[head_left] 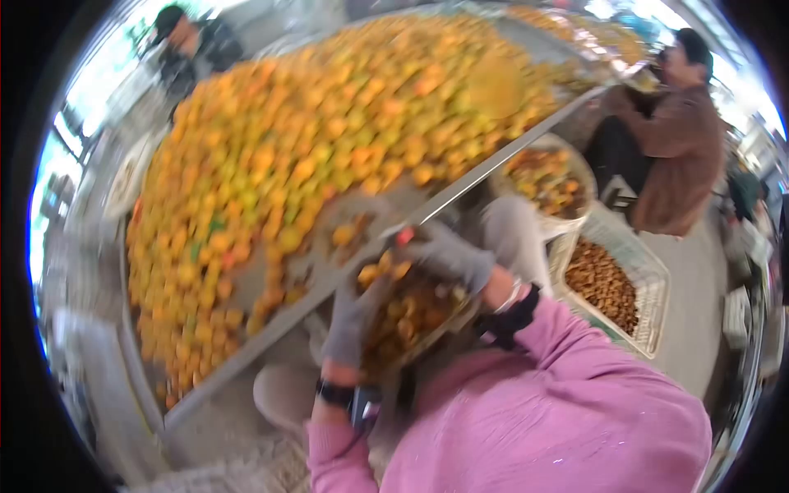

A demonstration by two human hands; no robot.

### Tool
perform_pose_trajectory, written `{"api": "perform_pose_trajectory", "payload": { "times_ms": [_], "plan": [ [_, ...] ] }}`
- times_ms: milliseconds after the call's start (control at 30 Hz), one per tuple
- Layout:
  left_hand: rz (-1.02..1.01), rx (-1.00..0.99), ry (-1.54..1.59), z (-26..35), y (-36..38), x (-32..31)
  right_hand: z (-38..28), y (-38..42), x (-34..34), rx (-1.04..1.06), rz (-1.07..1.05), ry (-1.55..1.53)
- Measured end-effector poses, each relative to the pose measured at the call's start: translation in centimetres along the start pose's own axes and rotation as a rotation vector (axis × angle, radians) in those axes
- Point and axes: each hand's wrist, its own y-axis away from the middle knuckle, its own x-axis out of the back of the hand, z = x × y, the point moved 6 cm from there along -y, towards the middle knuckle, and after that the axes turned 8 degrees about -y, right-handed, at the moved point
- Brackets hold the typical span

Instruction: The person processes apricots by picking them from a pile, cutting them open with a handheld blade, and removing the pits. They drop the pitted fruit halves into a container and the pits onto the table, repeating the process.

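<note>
My left hand (352,322), in a grey glove, is closed around orange fruit pieces (383,269) that look like apricot. Just to the right, my gloved right hand (457,259) has its fingers bent together, with a small red thing (404,236) at the fingertips. Motion blur hides what that red thing is. Beneath both hands, a container (436,335) between my knees holds orange-brown fruit pieces. Ahead of them runs the metal rim (485,168) of a wide table heaped with small orange-yellow fruits (304,156).
A white bucket (585,185) of fruit pieces stands right of my knee. Beside it, a pale crate (655,308) holds many small brown pieces (600,283). One person in brown (678,160) sits at the right; another person (193,49) is at the far left.
</note>
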Motion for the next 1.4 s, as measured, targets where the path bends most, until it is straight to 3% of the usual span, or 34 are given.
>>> {"api": "perform_pose_trajectory", "payload": {
  "times_ms": [33,100,233,333,433,533,600,700,767,800,900,933,1000,1033,1100,1233,1333,1400],
  "plan": [
    [0.028,-0.295,-0.272,2.8,0.0,-0.1,0.3,-0.6,0.5,0.079,-0.049,-0.086],
    [-0.033,-0.039,0.040,0.8,-1.1,0.0,1.5,-2.4,1.7,0.163,-0.040,0.094],
    [-0.027,0.054,0.049,-1.6,-2.2,0.4,2.0,-3.1,1.8,0.158,-0.083,0.055],
    [-0.125,-0.068,-0.019,-1.0,-2.2,0.2,1.9,-3.5,2.8,0.164,0.004,0.082],
    [-0.197,0.070,-0.120,-2.3,-2.5,0.0,2.1,-4.1,3.2,0.218,0.039,0.000],
    [-0.072,-0.067,0.002,0.1,-2.4,-0.5,1.1,-3.9,2.0,0.298,-0.052,-0.044],
    [0.071,-0.152,0.361,1.3,-2.3,-0.4,1.3,-4.4,1.2,0.281,-0.062,-0.094],
    [0.139,-0.170,0.171,2.5,-2.1,-0.5,2.2,-4.3,-0.9,0.154,-0.055,-0.135],
    [0.198,-0.108,0.294,0.0,-2.6,-0.1,2.6,-6.0,-0.7,0.362,0.080,-0.163],
    [0.252,-0.046,0.415,-0.6,-2.7,0.4,1.5,-6.4,-1.0,0.555,0.175,0.064],
    [0.238,0.060,0.558,-1.4,-2.9,1.4,-0.4,-6.4,-0.2,0.409,0.149,-0.016],
    [0.248,0.070,0.559,-1.9,-2.8,1.6,-2.2,-5.9,-1.6,0.465,0.100,-0.127],
    [0.249,-0.244,0.081,-0.8,-3.1,2.3,-3.4,-6.6,-2.9,0.493,0.042,-0.207],
    [0.252,-0.246,0.080,-1.0,-3.3,2.4,-3.9,-6.8,-3.6,0.527,-0.009,-0.284],
    [0.193,0.048,0.533,-2.7,-3.8,1.5,-3.9,-7.4,-4.7,0.549,0.052,-0.293],
    [0.282,0.266,0.734,-2.5,-3.3,1.2,-4.2,-8.0,-6.1,0.644,-0.002,-0.194],
    [0.138,0.161,0.450,-2.7,-3.1,2.0,-3.1,-9.1,-6.6,0.614,-0.031,-0.183],
    [0.252,-0.104,-0.403,-0.8,-3.3,2.8,-3.6,-9.3,-7.8,0.851,0.036,0.064]
  ]
}}
